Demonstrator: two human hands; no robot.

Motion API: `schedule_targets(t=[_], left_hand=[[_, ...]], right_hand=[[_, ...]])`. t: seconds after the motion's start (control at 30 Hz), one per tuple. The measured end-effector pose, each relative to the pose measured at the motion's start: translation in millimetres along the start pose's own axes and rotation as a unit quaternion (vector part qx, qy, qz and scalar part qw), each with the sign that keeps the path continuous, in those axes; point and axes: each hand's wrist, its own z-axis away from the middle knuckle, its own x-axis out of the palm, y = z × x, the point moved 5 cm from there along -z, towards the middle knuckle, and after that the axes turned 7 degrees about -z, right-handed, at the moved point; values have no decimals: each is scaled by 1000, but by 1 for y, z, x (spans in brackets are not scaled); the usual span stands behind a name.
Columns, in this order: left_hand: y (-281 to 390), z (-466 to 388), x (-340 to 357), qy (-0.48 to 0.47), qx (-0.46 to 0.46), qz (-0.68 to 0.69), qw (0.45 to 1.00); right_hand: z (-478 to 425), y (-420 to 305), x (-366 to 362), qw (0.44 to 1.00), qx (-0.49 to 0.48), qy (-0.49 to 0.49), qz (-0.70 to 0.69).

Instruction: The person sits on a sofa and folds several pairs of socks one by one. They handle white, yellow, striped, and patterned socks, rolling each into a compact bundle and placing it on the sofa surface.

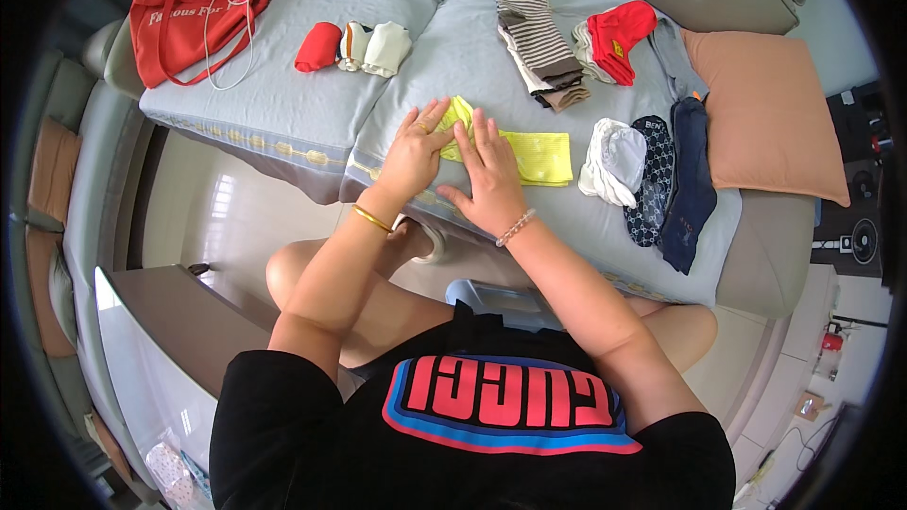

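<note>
A pair of bright yellow socks (544, 158) lies flat near the front edge of the sofa seat, its ribbed cuffs pointing right. My left hand (417, 156) rests palm down at the left end of the socks, fingers stretched out. Beside it, my right hand (490, 173) lies flat across their middle, thumb spread out. My index fingers nearly meet over the fabric. Both hands cover part of the socks, and neither grasps them. To the upper left sit three rolled bundles: a red one (318, 47), a patterned one (353, 46) and a white one (387, 49).
Striped socks (535, 28), red socks (623, 39), white socks (612, 159), patterned dark socks (650, 180) and navy socks (686, 184) lie to the right. An orange cushion (765, 113) borders them. A red tote bag (191, 25) stands far left. A glossy-topped table (152, 347) is at lower left.
</note>
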Motion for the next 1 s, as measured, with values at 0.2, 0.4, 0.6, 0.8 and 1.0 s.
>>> schedule_targets(t=[0.2, 0.4, 0.6, 0.8, 1.0], left_hand=[[-11, -4, -11, 0, -199, 190, 961], [0, -11, -4, 4, -278, 131, 952], [12, -6, 6, 76, -212, 166, 960], [33, -2, 19, 67, -94, 103, 988], [48, -5, 30, 35, -18, 4, 999]], right_hand=[[0, 4, 5, 999, 29, -33, 7], [1, 8, 4, 997, 57, -26, -54], [-1, 21, -3, 962, 105, -10, -253], [1, 31, -2, 952, 110, -18, -287], [-3, 37, -2, 931, 109, -14, -349]])
